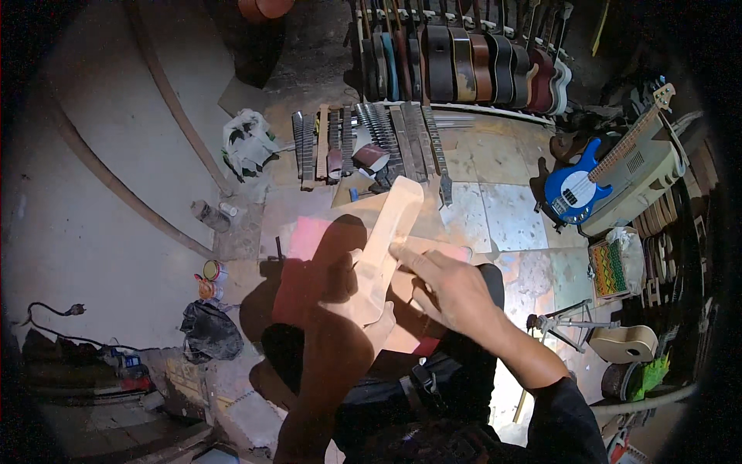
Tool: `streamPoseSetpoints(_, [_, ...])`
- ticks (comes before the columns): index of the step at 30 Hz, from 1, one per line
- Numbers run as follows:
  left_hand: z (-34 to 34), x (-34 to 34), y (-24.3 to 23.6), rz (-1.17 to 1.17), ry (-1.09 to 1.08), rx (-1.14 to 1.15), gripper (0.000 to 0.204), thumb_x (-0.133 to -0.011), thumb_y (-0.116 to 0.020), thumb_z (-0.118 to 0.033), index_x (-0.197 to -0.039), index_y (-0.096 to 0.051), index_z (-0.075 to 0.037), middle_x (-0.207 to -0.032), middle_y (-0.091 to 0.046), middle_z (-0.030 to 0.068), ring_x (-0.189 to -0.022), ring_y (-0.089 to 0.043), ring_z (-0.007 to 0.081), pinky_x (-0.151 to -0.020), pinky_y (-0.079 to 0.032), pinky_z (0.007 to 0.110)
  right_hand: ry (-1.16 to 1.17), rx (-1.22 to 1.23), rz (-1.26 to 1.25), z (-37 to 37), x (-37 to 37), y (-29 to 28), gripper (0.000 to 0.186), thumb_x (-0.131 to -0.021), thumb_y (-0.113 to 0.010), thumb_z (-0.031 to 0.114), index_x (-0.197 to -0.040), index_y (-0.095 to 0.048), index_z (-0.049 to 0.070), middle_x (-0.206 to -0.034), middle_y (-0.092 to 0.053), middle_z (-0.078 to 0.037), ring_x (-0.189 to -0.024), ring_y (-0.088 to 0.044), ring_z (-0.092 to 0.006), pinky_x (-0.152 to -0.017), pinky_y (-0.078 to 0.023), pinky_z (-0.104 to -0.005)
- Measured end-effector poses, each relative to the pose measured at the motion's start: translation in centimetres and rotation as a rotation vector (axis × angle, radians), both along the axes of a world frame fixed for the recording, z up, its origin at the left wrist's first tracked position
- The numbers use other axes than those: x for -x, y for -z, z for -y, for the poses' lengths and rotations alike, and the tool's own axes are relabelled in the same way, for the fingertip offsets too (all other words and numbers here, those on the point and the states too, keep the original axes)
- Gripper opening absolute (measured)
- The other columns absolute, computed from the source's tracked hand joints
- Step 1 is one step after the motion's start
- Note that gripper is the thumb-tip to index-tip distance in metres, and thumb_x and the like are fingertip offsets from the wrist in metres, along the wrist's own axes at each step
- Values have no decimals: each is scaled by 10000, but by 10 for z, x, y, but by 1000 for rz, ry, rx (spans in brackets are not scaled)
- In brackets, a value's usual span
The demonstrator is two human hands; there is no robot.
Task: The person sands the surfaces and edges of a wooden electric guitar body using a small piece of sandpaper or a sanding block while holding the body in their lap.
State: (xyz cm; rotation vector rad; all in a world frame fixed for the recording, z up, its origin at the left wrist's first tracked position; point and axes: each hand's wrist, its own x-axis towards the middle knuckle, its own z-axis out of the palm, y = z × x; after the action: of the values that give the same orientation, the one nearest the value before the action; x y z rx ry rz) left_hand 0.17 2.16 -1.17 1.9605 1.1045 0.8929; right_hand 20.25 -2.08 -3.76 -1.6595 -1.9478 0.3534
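A pale, bare-wood guitar neck (393, 220) is tilted up over my lap, its blunt end pointing away from me. My left hand (377, 331) is closed round the near part from below, partly hidden by the wood and in deep shadow. My right hand (456, 290) is at the neck's right side, fingers bent together with the fingertips against its edge. Whether a small thing is pinched under those fingertips is hidden. Beneath both hands, a pink-red sheet (292, 290) lies across my lap, with a dark shadow over it.
Ahead on the tiled floor lie several fretted fingerboards (305, 155) and folded sandpaper (371, 157). Behind them stands a rack of guitars (440, 66). A blue bass guitar (576, 185) leans at right, near a metal stand (553, 321). To the left are a black plastic bag (210, 332) and small cans (214, 271).
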Motion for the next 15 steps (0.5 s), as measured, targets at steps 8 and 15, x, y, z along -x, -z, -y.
streamPoseSetpoints(8, [10,-9,-10,25,-21,34,635,-764,-809,8,-1330,-523,-31,-1152,-640,195,-1042,-707,343,-886,-577,426,-94,0,5,10,-5,6,618,-855,-707,120,-1457,-594,204,-940,-654,-125,-835,-676,-340,-705,-570,-458])
streamPoseSetpoints(15, [7,-6,-15,-12,-47,38,588,-784,-796,-2,-1308,-532,-39,-1200,-644,222,-1095,-698,372,-917,-567,444,42,-55,121,-9,-13,6,582,-860,-713,117,-1428,-623,206,-937,-661,-118,-830,-680,-336,-690,-562,-448])
